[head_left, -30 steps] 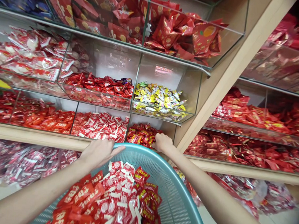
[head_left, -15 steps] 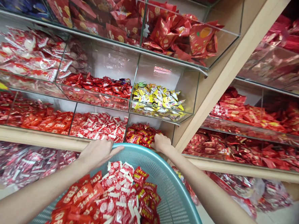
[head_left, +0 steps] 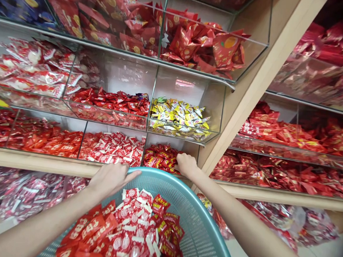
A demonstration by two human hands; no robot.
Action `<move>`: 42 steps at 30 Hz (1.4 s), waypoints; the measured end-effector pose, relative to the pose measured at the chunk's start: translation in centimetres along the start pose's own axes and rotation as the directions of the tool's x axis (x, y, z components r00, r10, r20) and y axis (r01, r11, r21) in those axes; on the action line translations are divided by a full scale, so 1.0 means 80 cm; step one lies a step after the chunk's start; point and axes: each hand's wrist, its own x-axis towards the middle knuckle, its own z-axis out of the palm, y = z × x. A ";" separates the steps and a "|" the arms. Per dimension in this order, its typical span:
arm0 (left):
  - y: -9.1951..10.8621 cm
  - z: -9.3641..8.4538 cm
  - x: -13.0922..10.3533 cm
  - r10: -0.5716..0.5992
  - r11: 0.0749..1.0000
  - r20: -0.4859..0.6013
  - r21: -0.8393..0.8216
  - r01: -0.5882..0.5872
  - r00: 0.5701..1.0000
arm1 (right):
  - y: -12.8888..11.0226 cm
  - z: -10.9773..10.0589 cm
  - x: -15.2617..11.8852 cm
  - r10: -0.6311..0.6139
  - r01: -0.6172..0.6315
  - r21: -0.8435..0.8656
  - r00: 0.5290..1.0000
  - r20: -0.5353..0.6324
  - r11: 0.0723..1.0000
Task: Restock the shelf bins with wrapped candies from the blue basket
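Note:
A teal plastic basket (head_left: pixel 209 220) stands below the shelf edge, holding red packets, red-and-white wrapped candies and dark red candies with yellow print. My left hand (head_left: pixel 108 179) grips its far rim, thumb lying along the rim and fingers wrapped over. Beyond the rim, my right hand (head_left: pixel 186 165) is curled at the right side of a bottom-row compartment of dark red and yellow candies (head_left: pixel 161 155). Its fingertips are mostly hidden, and I cannot make out what they hold. Left of that compartment lie red-and-white candies (head_left: pixel 118 147) in their own compartment.
Clear dividers and fronts rise above, with yellow candies (head_left: pixel 179 114) and red packets (head_left: pixel 117 102) behind them. A slanting wooden post (head_left: pixel 249 94) separates another stocked shelf on the right. Bagged candies (head_left: pixel 34 192) lie under the wooden ledge (head_left: pixel 41 162).
The view has shifted slightly, so the shelves appear a little lower. Both hands keep nearly the same places, at the basket rim and at the candy compartment.

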 end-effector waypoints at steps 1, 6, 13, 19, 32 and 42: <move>0.000 0.000 0.000 -0.004 1.000 -0.001 -0.003 0.004 1.000 | 0.000 -0.001 -0.003 -0.013 0.013 -0.015 1.000 -0.019 1.000; 0.000 0.001 0.000 -0.002 0.999 -0.005 -0.032 0.002 1.000 | 0.007 0.001 -0.009 -0.052 0.049 -0.068 0.998 -0.035 0.996; 0.001 -0.001 0.000 0.000 1.000 0.005 0.010 0.000 1.000 | 0.005 0.005 -0.009 -0.084 0.081 -0.092 0.996 -0.034 0.993; 0.001 -0.001 0.001 -0.010 1.000 0.025 0.004 0.009 1.000 | 0.009 0.005 -0.017 -0.160 0.157 -0.088 0.987 -0.029 0.984; 0.000 0.000 0.001 -0.007 1.000 0.030 -0.007 0.008 1.000 | 0.018 0.005 0.018 -0.105 0.101 0.039 0.988 0.110 0.994; -0.001 0.002 0.003 -0.017 1.000 0.034 -0.005 0.017 0.999 | 0.013 -0.017 -0.013 -0.082 0.081 0.037 0.997 0.012 0.996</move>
